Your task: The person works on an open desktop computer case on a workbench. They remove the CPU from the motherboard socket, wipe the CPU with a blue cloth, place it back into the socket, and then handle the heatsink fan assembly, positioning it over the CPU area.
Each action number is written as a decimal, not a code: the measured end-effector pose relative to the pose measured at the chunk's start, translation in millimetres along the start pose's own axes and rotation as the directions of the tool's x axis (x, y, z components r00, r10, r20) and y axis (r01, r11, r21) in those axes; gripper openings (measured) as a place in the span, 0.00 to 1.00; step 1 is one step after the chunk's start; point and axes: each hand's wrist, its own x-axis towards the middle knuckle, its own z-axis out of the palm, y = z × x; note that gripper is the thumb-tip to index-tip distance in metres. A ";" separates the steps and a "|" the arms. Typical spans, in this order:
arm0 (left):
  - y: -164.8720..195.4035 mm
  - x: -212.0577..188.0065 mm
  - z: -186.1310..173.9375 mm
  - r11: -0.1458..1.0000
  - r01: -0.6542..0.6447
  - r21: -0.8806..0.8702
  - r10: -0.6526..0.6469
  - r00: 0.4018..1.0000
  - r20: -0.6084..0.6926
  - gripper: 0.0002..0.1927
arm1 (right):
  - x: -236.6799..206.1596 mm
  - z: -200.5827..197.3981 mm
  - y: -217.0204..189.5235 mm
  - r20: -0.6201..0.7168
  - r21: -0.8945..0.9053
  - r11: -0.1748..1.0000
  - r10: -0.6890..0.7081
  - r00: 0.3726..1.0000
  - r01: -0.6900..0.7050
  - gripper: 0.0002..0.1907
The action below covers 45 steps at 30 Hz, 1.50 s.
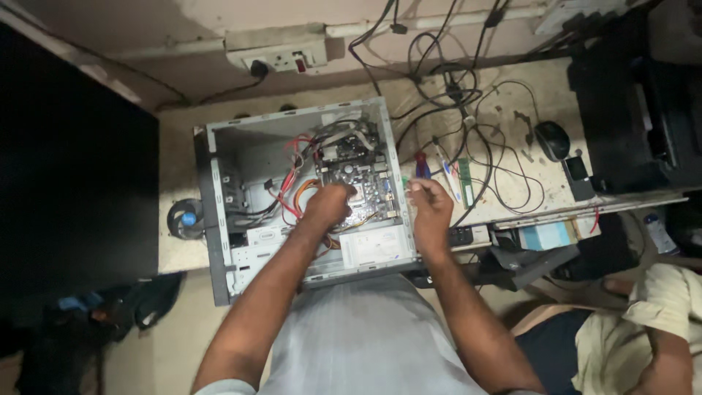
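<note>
Head view: my left hand (327, 204) rests curled on the circuit board (358, 183) inside the computer case (219, 212); my right hand (430, 205) pinches something too small to tell.

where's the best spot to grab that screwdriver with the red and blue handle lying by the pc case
Probably by the handle of the screwdriver, coming from above. It lies flat on the desk just right of the open case, past the right hand, with cables close on its right.
</note>
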 end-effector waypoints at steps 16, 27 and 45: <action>-7.8 -3.5 5.5 0.988 -0.020 0.151 0.006 0.995 0.095 0.19 | -24.0 40.5 -26.8 0.310 -0.384 0.756 -0.436 0.845 0.531 0.04; -14.4 -3.3 -0.3 0.996 0.008 0.088 -0.011 0.999 0.036 0.13 | 20.9 -18.3 0.2 -0.010 0.351 0.841 0.443 0.896 -0.412 0.04; 8.6 -2.7 -17.5 0.977 -0.153 0.148 0.174 0.974 -0.143 0.09 | 58.5 29.4 25.0 -0.159 0.442 0.705 0.670 0.725 -0.555 0.07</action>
